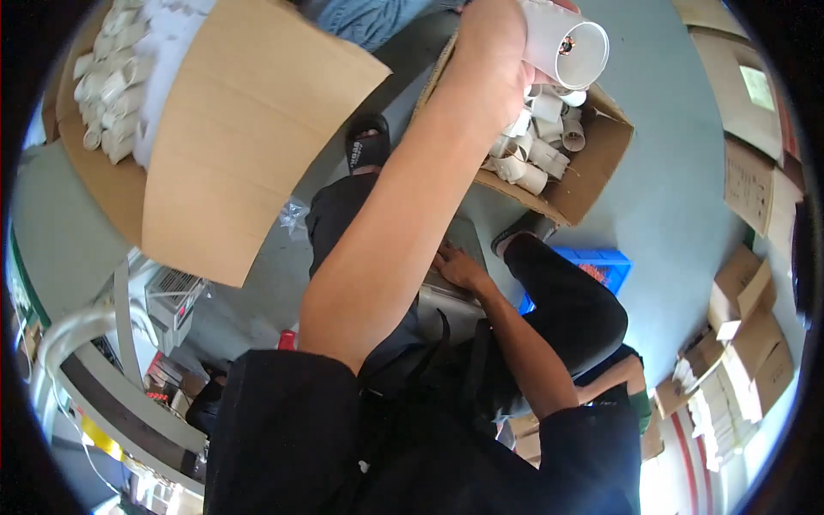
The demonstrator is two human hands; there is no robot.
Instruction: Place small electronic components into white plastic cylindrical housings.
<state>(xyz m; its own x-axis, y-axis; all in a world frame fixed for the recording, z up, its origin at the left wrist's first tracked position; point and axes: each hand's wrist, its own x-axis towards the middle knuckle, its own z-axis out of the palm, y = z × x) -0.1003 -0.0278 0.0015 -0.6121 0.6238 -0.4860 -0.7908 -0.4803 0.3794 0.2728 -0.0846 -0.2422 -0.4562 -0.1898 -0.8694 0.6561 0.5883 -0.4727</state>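
Observation:
My left arm reaches up across the view, and my left hand (520, 67) is closed around a white plastic cylinder (590, 53). Its open round end faces the camera, showing a small copper-coloured part inside. Most of the fingers are hidden behind it. Just below, a cardboard box (592, 176) holds many similar white cylindrical pieces (547, 157), some with thin wires. Down between my knees, my right hand (463, 269) lies on a grey, flat-topped object (466, 238) with its fingers stretched out, holding nothing I can see.
A large cardboard box with a raised flap (257, 129) stands at the upper left, filled with white tubular parts (118, 90). A blue crate (605, 268) with reddish contents sits by my right knee. Several cartons (751, 322) line the right side. Another person's arm (614, 378) shows at lower right.

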